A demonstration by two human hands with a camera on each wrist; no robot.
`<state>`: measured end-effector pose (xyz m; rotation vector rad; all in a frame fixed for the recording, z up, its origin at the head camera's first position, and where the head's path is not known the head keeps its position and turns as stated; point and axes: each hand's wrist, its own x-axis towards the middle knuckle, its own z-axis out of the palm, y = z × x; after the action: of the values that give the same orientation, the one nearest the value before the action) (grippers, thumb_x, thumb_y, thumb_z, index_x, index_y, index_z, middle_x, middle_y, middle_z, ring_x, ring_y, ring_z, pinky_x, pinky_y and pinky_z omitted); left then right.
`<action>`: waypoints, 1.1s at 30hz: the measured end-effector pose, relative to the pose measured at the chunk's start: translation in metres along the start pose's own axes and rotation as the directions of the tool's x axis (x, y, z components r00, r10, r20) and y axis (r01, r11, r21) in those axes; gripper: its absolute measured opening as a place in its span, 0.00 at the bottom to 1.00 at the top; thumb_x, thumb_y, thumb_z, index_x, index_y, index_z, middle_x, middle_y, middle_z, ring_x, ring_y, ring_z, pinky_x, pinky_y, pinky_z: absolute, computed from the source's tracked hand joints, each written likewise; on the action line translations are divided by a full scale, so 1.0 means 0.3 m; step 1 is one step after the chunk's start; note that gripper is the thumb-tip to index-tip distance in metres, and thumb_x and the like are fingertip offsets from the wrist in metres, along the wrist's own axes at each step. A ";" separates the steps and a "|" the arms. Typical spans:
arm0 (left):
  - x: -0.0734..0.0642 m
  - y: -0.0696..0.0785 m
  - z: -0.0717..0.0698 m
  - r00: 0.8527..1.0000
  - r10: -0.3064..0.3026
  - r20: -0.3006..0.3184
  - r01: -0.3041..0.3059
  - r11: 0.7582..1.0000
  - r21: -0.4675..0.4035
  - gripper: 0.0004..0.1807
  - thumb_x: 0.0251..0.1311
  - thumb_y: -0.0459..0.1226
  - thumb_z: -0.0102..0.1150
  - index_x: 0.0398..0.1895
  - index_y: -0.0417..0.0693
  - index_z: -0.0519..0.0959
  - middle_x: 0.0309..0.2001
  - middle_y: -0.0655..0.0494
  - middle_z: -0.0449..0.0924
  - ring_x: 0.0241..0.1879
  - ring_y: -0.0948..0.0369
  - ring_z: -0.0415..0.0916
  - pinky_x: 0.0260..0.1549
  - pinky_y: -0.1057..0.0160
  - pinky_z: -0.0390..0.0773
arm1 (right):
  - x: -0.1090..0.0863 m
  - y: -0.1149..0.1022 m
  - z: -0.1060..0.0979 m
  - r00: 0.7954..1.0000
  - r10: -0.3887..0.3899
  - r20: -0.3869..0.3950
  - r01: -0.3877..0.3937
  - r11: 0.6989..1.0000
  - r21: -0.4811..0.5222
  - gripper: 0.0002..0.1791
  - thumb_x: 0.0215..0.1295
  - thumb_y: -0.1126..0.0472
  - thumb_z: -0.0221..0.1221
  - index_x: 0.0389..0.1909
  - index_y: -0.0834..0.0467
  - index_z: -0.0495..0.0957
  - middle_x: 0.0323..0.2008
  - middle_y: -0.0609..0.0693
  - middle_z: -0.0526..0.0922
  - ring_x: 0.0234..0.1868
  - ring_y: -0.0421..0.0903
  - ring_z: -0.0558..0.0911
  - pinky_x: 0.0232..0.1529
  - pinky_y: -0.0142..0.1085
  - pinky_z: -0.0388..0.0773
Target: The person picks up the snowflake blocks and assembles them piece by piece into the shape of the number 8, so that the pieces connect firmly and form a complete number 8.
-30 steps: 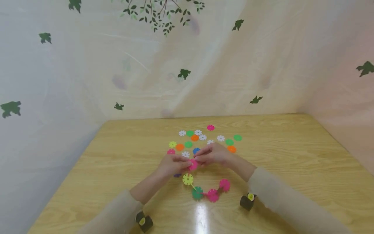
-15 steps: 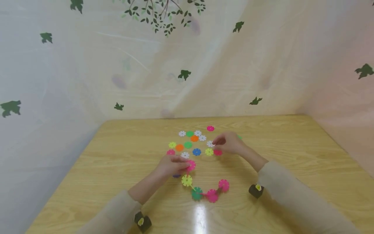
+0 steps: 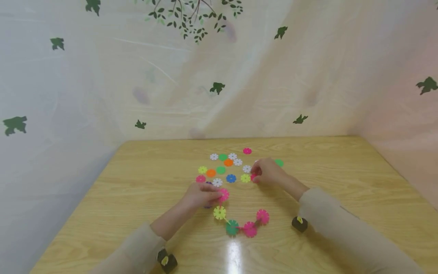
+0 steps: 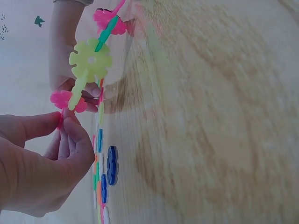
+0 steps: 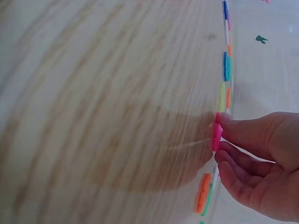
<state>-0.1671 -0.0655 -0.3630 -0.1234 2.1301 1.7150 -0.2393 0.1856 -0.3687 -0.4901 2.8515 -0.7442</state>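
Chain of notched discs [image 3: 232, 228] stays with the left hand [image 3: 200, 197] as the right hand [image 3: 270, 172] takes hold of a loose pink disc [image 3: 253, 178]

A second ago both hands met at the upper end of the chain; now they are apart. The right hand has crossed to the loose pieces, and its thumb and fingertips, which half a second ago hung just above the pink disc, are curled about its rim, as the right wrist view shows. Whether the disc has left the table [image 3: 325, 167] cannot be told.

The left hand has hardly shifted. Its thumb and fingertips pinch the chain by its pink end disc [image 3: 224, 195], and from there the chain curves toward the person, then across to the right. Whether its far end touches the table is unclear.

A yellow disc [image 3: 245, 178] lies just beside the right fingertips, and a white disc [image 3: 246, 168] near them. The work appears to have turned from the chain's end to a single piece, which is not yet joined to it.
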 end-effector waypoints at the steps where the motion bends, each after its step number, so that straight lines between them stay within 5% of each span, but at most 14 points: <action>1: 0.000 0.000 0.001 1.000 -0.001 -0.001 0.001 1.000 -0.003 0.11 0.58 0.30 0.62 0.43 0.33 0.81 0.39 0.43 0.86 0.32 0.59 0.87 0.39 0.62 0.86 | 0.001 -0.001 0.000 1.000 0.001 0.002 -0.001 1.000 -0.001 0.11 0.54 0.66 0.68 0.39 0.62 0.83 0.36 0.53 0.85 0.36 0.45 0.80 0.42 0.37 0.81; 14: 0.004 -0.003 0.001 1.000 0.004 0.003 -0.004 0.999 0.032 0.11 0.59 0.30 0.62 0.43 0.35 0.82 0.41 0.44 0.86 0.35 0.57 0.87 0.39 0.62 0.86 | -0.010 0.002 -0.007 0.999 -0.014 -0.043 0.014 1.000 0.013 0.08 0.47 0.63 0.73 0.27 0.59 0.83 0.25 0.50 0.82 0.29 0.42 0.75 0.31 0.30 0.73; 26: 0.005 -0.008 0.002 1.000 0.006 0.018 -0.008 0.998 0.069 0.11 0.60 0.30 0.60 0.45 0.34 0.82 0.42 0.42 0.86 0.35 0.59 0.86 0.39 0.63 0.86 | -0.034 -0.059 0.013 0.995 -0.090 0.047 0.076 0.968 0.238 0.09 0.48 0.61 0.72 0.31 0.59 0.87 0.27 0.52 0.88 0.27 0.36 0.82 0.30 0.28 0.80; 33: 0.006 -0.008 0.001 1.000 0.005 0.013 -0.006 0.997 0.081 0.12 0.60 0.32 0.61 0.46 0.36 0.82 0.40 0.42 0.87 0.36 0.57 0.87 0.40 0.62 0.85 | -0.057 -0.103 0.044 0.990 -0.138 0.037 0.113 0.914 0.389 0.09 0.47 0.61 0.73 0.30 0.60 0.87 0.29 0.54 0.89 0.28 0.37 0.85 0.31 0.29 0.82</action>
<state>-0.1680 -0.0653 -0.3659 -0.0830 2.1889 1.6251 -0.2118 0.1603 -0.3637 -0.6237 2.5354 -1.2550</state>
